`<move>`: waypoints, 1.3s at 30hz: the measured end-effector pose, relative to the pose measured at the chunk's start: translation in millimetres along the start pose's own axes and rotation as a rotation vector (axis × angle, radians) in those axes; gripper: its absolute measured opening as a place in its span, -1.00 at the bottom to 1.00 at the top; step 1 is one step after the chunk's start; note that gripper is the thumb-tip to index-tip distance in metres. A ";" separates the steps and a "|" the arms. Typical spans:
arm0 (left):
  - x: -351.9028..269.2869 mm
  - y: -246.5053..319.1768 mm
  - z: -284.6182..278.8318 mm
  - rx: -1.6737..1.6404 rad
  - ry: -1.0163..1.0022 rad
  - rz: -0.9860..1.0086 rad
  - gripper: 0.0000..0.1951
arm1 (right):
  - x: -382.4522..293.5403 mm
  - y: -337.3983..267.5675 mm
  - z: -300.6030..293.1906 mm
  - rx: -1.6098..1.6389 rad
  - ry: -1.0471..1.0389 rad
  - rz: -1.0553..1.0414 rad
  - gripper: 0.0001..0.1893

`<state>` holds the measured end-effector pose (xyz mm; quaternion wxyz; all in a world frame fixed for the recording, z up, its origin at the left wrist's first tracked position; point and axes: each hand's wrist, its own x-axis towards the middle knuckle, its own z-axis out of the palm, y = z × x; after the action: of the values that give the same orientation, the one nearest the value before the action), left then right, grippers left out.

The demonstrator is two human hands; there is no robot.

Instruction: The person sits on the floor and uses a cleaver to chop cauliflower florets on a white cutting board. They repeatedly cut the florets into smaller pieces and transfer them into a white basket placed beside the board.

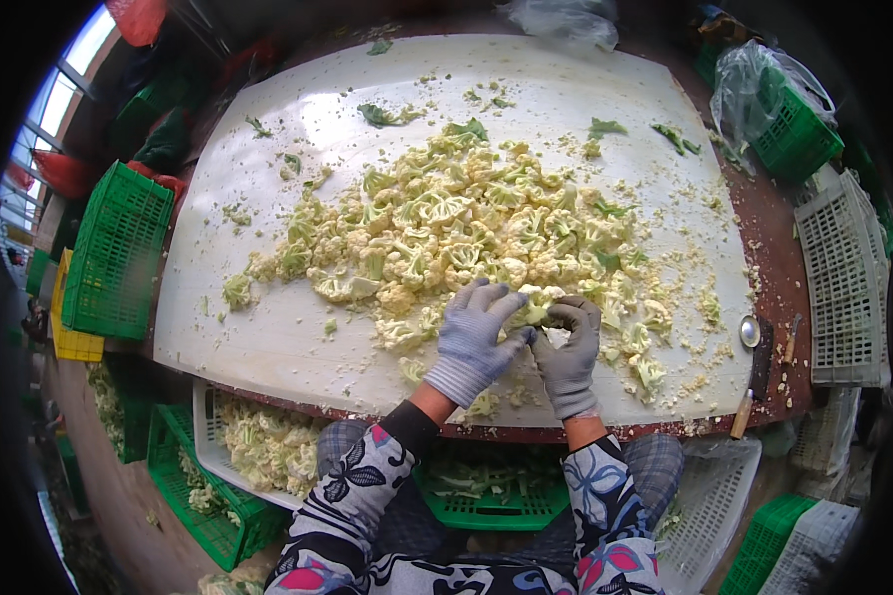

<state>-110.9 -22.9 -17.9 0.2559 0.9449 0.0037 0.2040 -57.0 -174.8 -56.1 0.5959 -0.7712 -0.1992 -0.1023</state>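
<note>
My left hand (478, 338), in a light grey knit glove, rests its spread fingers at the near edge of a heap of cut cauliflower florets (446, 216). Close beside it my right hand (569, 353), in a darker grey glove, has its fingers curled around the side of a pale green and white cauliflower floret (537, 303). Whether either hand grips this floret or a small tool cannot be told, as the fingers hide it. The heap lies on a large white board (253, 327), with crumbs and leaf scraps around it.
On the right edge lie a metal ladle (749, 332) and a wooden-handled knife (743, 416). Green crates stand left (119, 253) and upper right (796, 134); a white crate (842, 282) stands right. Below the table's near edge are a white crate of florets (208, 439) and a green crate (491, 513) with trimmings.
</note>
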 end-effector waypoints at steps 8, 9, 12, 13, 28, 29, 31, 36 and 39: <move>-7.2 7.1 -0.4 -0.753 0.116 -0.092 -0.61 | 8.0 -44.8 -17.2 -0.023 -0.005 -0.073 -0.48; -5.3 8.2 -4.0 -0.781 0.111 -0.088 -0.62 | 11.6 -51.2 -21.8 -0.025 -0.069 -0.068 -0.46; -3.6 15.9 -18.9 -0.685 0.075 -0.097 -0.64 | 26.7 -51.6 -37.5 0.061 -0.358 0.050 -0.42; -4.2 15.8 -19.5 -0.718 0.038 -0.122 -0.65 | 25.3 -49.0 -39.3 0.080 -0.375 0.095 -0.43; -139.3 -21.0 -63.4 -0.569 0.121 -0.769 -0.56 | -4.3 69.1 -327.2 -1.232 0.279 0.627 -0.47; -150.8 -19.0 -63.1 -0.558 0.141 -0.858 -0.56 | -6.3 76.8 -345.7 -1.343 0.221 0.786 -0.42; -157.2 -11.6 -55.8 -0.408 0.091 -0.812 -0.57 | -19.7 128.0 -393.0 -1.216 0.073 0.903 -0.36; -136.4 -16.5 -18.1 -0.322 0.175 -0.657 -0.61 | 6.9 129.6 -382.9 -1.322 0.053 0.906 -0.40; -132.9 -25.1 -3.9 -0.129 0.214 -0.593 -0.63 | 18.7 113.5 -371.3 -1.260 0.144 0.849 -0.49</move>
<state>-231.8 -14.0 -78.0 0.3618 0.8575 0.2931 0.2187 38.0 -551.6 -48.5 0.0431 -0.9673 0.2496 -0.0088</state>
